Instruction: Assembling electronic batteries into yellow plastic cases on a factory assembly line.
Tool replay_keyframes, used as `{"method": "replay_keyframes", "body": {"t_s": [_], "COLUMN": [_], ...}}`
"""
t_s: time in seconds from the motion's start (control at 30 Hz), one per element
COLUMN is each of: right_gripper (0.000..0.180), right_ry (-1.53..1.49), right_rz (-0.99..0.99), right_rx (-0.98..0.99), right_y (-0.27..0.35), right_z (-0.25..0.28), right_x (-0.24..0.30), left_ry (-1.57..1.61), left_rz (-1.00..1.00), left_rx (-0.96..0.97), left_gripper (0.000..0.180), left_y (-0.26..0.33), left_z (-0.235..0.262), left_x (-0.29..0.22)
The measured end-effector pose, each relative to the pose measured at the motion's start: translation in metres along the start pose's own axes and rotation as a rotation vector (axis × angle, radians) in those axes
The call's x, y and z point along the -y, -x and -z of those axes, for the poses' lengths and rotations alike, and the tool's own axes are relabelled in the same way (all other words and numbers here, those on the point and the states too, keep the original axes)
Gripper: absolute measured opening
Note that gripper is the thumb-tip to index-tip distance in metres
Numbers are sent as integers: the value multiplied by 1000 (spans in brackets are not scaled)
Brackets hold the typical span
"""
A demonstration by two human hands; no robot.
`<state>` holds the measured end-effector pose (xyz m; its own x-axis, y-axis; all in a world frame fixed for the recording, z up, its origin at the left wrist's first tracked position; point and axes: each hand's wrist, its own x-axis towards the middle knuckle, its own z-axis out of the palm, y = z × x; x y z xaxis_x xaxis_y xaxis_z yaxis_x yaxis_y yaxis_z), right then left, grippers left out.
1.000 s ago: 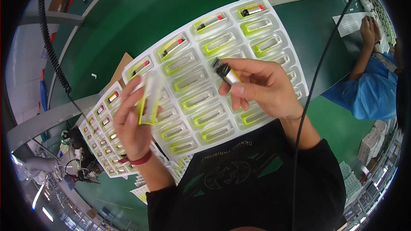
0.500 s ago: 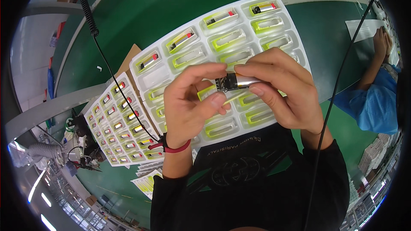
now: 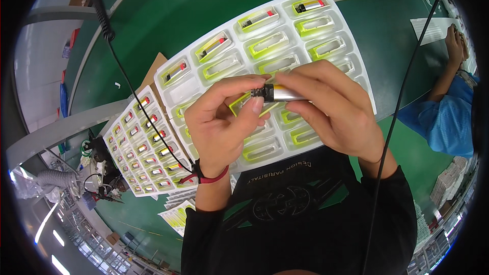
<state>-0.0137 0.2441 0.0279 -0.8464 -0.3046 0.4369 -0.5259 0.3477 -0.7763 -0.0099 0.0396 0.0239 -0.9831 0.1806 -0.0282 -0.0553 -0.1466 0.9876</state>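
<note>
My right hand (image 3: 331,104) grips a silver cylindrical battery cell (image 3: 286,93) from its right end, thumb below and fingers above. My left hand (image 3: 224,117) pinches the cell's black left end (image 3: 262,92) between thumb and forefinger. A yellow-green plastic shell (image 3: 235,106) shows between the left fingers; whether that hand holds it or it lies in the tray below, I cannot tell. Both hands are above a white moulded tray (image 3: 184,93) with several yellow-green shells, such as the shell (image 3: 268,44) in its upper part. Along the far row, some hold cells with red ends.
A second white tray (image 3: 147,137) of cells stands to the left, with stacked trays (image 3: 175,214) below it. A red strap (image 3: 214,177) circles my left wrist, joined to a black cord (image 3: 130,89). Another cord (image 3: 395,122) hangs at right. A co-worker's blue sleeve (image 3: 443,117) is at far right.
The left thumb and forefinger have closed onto the cell's black end, where they were apart from it. The cell has shifted slightly left and turned, showing a yellow band. The view has tilted a little.
</note>
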Motion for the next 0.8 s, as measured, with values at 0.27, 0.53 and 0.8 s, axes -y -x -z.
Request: {"method": "replay_keyframes", "body": {"t_s": [0.27,0.53,0.8], "right_gripper": [37,38,40], "right_ry": [133,282,207], "right_rz": [-34,96,54], "right_rx": [-2,76,52], "right_y": [-6,-16,-12], "right_z": [15,15,1], "right_x": [6,13,12], "left_ry": [-247,-14,39], "left_rz": [-170,-12,8], "left_rx": [67,159,201], "left_gripper": [57,47,46], "left_y": [-10,-1,-2], "left_z": [8,13,17], "left_x": [1,8,14]}}
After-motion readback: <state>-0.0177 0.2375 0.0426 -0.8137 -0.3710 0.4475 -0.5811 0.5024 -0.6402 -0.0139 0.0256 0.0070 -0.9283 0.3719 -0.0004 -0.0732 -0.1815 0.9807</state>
